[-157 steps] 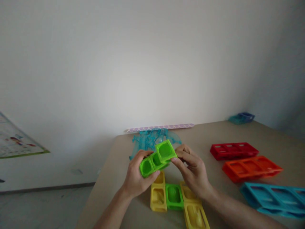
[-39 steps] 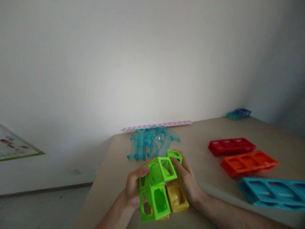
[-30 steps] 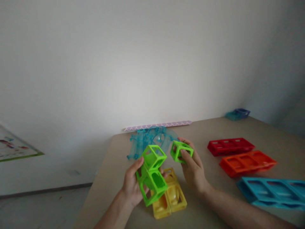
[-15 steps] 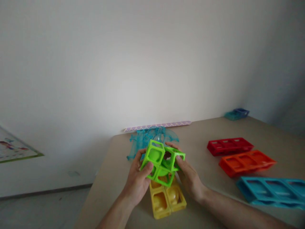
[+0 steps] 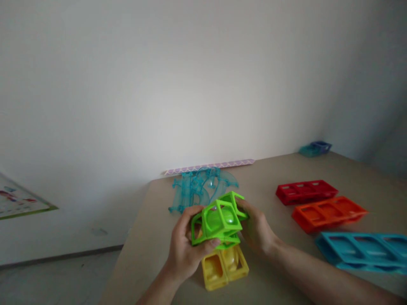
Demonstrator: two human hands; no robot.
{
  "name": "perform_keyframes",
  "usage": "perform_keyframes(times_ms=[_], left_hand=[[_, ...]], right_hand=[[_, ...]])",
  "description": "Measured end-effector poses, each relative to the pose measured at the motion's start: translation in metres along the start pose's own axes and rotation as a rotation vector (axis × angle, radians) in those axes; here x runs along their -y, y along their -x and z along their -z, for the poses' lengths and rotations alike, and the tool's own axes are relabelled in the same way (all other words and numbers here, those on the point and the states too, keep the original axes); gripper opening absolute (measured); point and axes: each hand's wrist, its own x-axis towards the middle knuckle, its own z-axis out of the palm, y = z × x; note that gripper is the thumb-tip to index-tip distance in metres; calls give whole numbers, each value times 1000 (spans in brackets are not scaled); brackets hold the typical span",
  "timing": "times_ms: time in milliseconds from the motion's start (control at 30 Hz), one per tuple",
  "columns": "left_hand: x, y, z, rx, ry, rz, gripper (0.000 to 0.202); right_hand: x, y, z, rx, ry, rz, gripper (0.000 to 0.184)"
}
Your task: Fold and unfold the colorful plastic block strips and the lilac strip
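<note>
Both hands hold a cluster of bright green open-frame cube blocks [image 5: 218, 220] just above the table. My left hand [image 5: 185, 248] grips its left and lower side, thumb across the bottom edge. My right hand [image 5: 258, 231] is wrapped round its right side, fingers partly hidden behind the green frames. Right below the cluster, yellow blocks [image 5: 224, 267] lie side by side on the table.
A pile of clear teal curved pieces [image 5: 202, 188] lies behind the hands, with a pale patterned strip [image 5: 208, 166] at the table's [image 5: 280, 173] back edge. Red [image 5: 305, 191], orange [image 5: 328, 212] and light blue [image 5: 362, 250] long blocks lie to the right. Small blue containers [image 5: 315, 148] sit far right.
The single green cube from my right hand has come against the green pieces in my left; the cluster has turned and dropped a little closer to the yellow blocks.
</note>
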Motion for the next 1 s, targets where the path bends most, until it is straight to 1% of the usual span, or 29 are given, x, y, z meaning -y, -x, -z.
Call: perform_keyframes(times_ms=[100,167,267,333,433,533,600,667,733,833,933,1000], left_hand=[[-2,-1,2,-60,-102,-123,54],[-2,-2,4,-78,-149,-181,54],[-3,-3,6,-79,-182,-197,53],[-3,-2,5,-92,-160,-162,52],[2,-2,3,-147,-84,-70,49],[10,-6,3,-249,6,25,45],[13,-8,4,-292,97,85,40],[13,-11,3,-292,194,145,34],[9,-12,1,-267,266,203,31],[3,-13,-2,-246,325,254,37],[1,-13,-2,-246,337,266,42],[1,-14,0,-241,317,274,41]], right_hand=[[4,1,0,71,64,25,20],[4,2,0,110,108,37,20],[2,5,-3,73,125,36,24],[2,7,-6,45,102,24,25],[4,10,-10,70,27,29,29],[6,12,-8,74,24,146,36],[4,12,-6,81,134,237,44],[0,12,-4,83,282,281,55],[-3,12,-4,68,370,284,59],[-3,11,-6,53,402,285,56],[1,10,-5,53,460,302,61],[2,8,-4,45,488,311,65]])
